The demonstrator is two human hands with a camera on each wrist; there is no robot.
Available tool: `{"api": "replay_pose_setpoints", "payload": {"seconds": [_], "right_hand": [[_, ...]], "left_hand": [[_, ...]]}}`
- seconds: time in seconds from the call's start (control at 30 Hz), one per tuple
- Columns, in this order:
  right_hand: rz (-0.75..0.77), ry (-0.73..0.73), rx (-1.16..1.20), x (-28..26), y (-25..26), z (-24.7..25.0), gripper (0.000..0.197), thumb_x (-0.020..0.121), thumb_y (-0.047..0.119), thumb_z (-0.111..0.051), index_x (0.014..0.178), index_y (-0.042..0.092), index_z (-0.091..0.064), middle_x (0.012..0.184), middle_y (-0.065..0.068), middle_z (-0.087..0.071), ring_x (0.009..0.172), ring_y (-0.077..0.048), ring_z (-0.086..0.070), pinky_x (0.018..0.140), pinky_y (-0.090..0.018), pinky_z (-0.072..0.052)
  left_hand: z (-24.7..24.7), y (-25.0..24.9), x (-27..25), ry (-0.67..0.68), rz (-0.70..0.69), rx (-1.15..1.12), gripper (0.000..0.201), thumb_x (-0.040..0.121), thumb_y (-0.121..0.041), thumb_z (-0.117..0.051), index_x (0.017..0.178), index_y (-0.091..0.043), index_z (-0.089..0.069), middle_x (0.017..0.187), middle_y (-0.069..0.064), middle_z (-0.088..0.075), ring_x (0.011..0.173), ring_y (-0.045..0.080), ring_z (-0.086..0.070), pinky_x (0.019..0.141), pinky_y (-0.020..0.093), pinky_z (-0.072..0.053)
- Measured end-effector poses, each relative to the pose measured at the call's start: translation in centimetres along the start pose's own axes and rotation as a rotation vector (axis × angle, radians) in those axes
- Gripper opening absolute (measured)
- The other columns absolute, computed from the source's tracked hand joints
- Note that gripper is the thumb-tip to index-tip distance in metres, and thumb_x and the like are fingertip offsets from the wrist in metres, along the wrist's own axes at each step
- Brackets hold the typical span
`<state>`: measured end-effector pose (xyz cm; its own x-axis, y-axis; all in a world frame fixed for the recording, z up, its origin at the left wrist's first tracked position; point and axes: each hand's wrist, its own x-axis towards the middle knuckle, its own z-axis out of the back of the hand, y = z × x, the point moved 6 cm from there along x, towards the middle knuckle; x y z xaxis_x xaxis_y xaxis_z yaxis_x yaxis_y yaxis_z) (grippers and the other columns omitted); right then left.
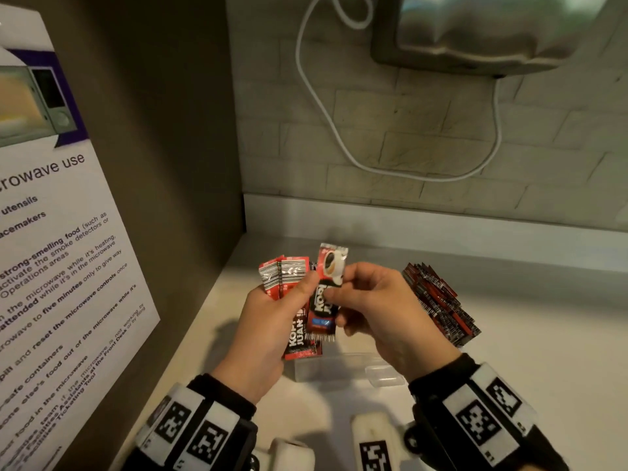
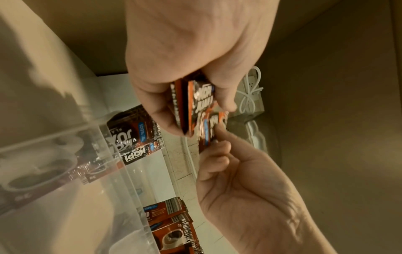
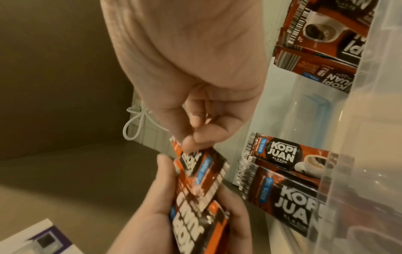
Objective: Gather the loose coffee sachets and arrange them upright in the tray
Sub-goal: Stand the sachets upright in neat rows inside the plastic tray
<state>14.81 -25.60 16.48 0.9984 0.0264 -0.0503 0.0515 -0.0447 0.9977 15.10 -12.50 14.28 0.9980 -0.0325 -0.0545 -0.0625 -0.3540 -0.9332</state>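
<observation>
Since each coffee sachet [image 1: 327,294] is a light, thin, glossy foil packet — likely limp and slippery against its neighbours — it is best pinched flat across its faces near mid-length. Above the counter [image 1: 530,348], the right hand [image 1: 384,311] pinches one sachet between thumb and fingers, while the left hand [image 1: 268,321], at its 9 o'clock, curls round a fanned bunch [image 1: 283,273]. At 6 o'clock below lies the clear tray [image 1: 343,367]; a loose heap [image 1: 441,300] lies at 3 o'clock

Sachets [image 1: 325,294] in my hands: red and black, white lettering, blue label, barcode stripes on backs. Tray [image 1: 343,367]: clear plastic. Wrist bands [image 1: 190,428]: black with white-and-black square markers. Cable [image 1: 326,107]: white. Wall tiles: grey-beige.
</observation>
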Motion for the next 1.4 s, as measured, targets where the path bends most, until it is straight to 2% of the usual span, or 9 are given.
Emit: {"api": "replay_pose_setpoints", "payload": {"seconds": [0.13,0.37,0.57,0.67,0.83,0.97,1.13,1.27,1.4], "right_hand": [[0.021,-0.111,0.23,0.0,0.7,1.5,0.009,0.084,-0.006,-0.062,0.088,0.002,-0.06,0.069,-0.011,-0.066,0.049,-0.016,-0.059,0.043,-0.021,-0.047],[-0.051,-0.089,0.407,-0.5,-0.1,1.9,0.023,0.067,-0.003,-0.072,0.071,0.013,-0.057,0.077,-0.015,-0.071,0.066,-0.026,-0.07,0.047,-0.024,-0.052],[-0.115,-0.058,0.178,-1.4,-1.0,2.1,0.019,0.065,0.006,-0.078,0.079,0.007,-0.065,0.076,-0.012,-0.071,0.071,-0.021,-0.067,0.052,-0.025,-0.049],[-0.042,-0.116,-0.279,-1.5,-0.2,2.7,0.008,0.073,0.004,-0.078,0.076,0.006,-0.071,0.058,0.004,-0.063,0.045,0.0,-0.051,0.046,-0.016,-0.041],[0.241,-0.071,-0.916,-1.3,1.8,1.5,0.012,0.076,0.012,-0.077,0.085,0.019,-0.074,0.067,0.013,-0.061,0.051,0.006,-0.052,0.051,-0.009,-0.042],[0.093,-0.142,-0.696,0.5,0.2,2.7,0.011,0.084,0.012,-0.07,0.088,0.022,-0.073,0.072,0.008,-0.066,0.053,0.003,-0.054,0.047,-0.012,-0.04],[-0.073,-0.205,-0.693,3.9,-2.9,4.1,0.026,0.084,0.001,-0.068,0.076,0.026,-0.064,0.077,0.0,-0.07,0.068,-0.015,-0.067,0.059,-0.028,-0.056],[-0.118,-0.216,-0.757,6.0,-5.1,3.8,0.03,0.072,-0.005,-0.071,0.094,0.016,-0.071,0.084,-0.007,-0.072,0.077,-0.024,-0.07,0.072,-0.042,-0.06],[-0.199,-0.189,-0.78,7.5,-7.1,3.4,0.017,0.074,-0.002,-0.07,0.087,0.008,-0.07,0.087,-0.013,-0.072,0.079,-0.028,-0.07,0.073,-0.042,-0.06]], "left_hand": [[0.6,0.3,0.3,-0.02,0.024,-0.033,0.016,0.088,-0.026,-0.063,0.083,-0.011,-0.067,0.069,0.008,-0.071,0.057,0.02,-0.065,0.061,0.033,-0.053],[0.6,0.0,0.8,-0.019,-0.023,-0.162,0.029,0.056,-0.007,-0.073,0.077,-0.015,-0.056,0.066,0.002,-0.064,0.052,0.011,-0.061,0.05,0.026,-0.05],[1.0,0.2,1.2,-0.028,-0.025,-0.167,0.027,0.061,-0.001,-0.071,0.076,-0.017,-0.055,0.057,-0.003,-0.06,0.05,0.01,-0.06,0.048,0.026,-0.05],[1.3,-0.2,1.3,-0.022,-0.066,-0.101,0.027,0.065,0.0,-0.074,0.076,-0.018,-0.057,0.06,-0.003,-0.06,0.053,0.01,-0.06,0.052,0.027,-0.05],[0.3,-0.4,1.1,0.024,-0.08,-0.001,0.023,0.071,-0.001,-0.075,0.075,-0.017,-0.059,0.064,0.0,-0.063,0.059,0.014,-0.064,0.064,0.034,-0.053],[1.4,0.3,1.3,-0.108,0.016,-0.054,0.015,0.086,-0.026,-0.068,0.078,-0.015,-0.062,0.059,0.004,-0.057,0.048,0.013,-0.052,0.051,0.026,-0.046],[4.7,2.4,2.1,-0.297,0.118,-0.073,0.018,0.094,-0.028,-0.06,0.081,-0.015,-0.061,0.071,0.002,-0.062,0.056,0.014,-0.054,0.054,0.027,-0.042],[5.5,4.1,1.8,-0.282,0.225,-0.038,0.016,0.094,-0.026,-0.06,0.101,-0.013,-0.066,0.096,0.005,-0.07,0.078,0.017,-0.066,0.054,0.026,-0.047],[5.1,5.4,1.1,-0.23,0.325,-0.025,0.028,0.091,-0.027,-0.064,0.109,-0.006,-0.065,0.079,0.011,-0.074,0.055,0.022,-0.069,0.052,0.033,-0.055]]}}
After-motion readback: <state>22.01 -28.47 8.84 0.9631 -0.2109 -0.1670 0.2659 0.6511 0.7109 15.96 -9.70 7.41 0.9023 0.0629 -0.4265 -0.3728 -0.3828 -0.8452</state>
